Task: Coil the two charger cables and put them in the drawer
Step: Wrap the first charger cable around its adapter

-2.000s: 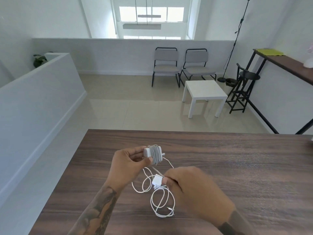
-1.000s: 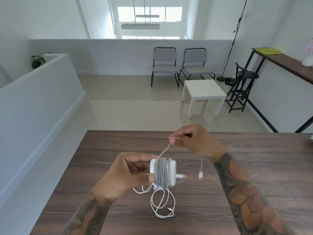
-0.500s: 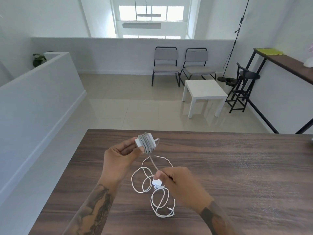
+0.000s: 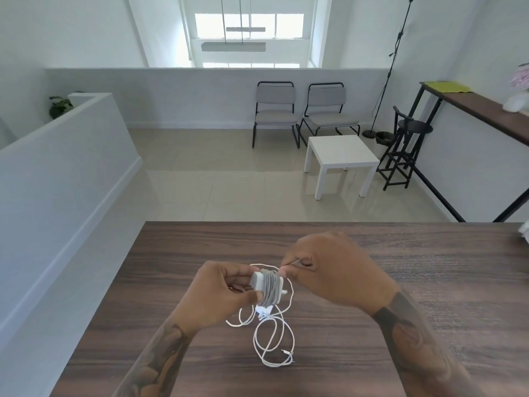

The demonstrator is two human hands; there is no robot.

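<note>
Head view, hands:
L hand (image 4: 219,293): fingers curled round white charger block (image 4: 257,281), held above tabletop (image 4: 429,325).
Grey cable (image 4: 269,287): wound in tight turns round block; short tail runs up-right.
R hand (image 4: 335,270): just right of block; fingers pinch cable tail near the coil.

Head view, tabletop:
2nd charger (image 4: 264,310): small white plug body, lies on dark wood under held block, partly hidden.
White cable (image 4: 273,339): loose, uncoiled loops on tabletop, near centre-front; connector end at lower right of loops.
Drawer: not in view.

Head view, backgrnd:
Two grey chairs (image 4: 303,110), white side table (image 4: 340,156), black stool (image 4: 403,150), all well apart from tabletop.
</note>
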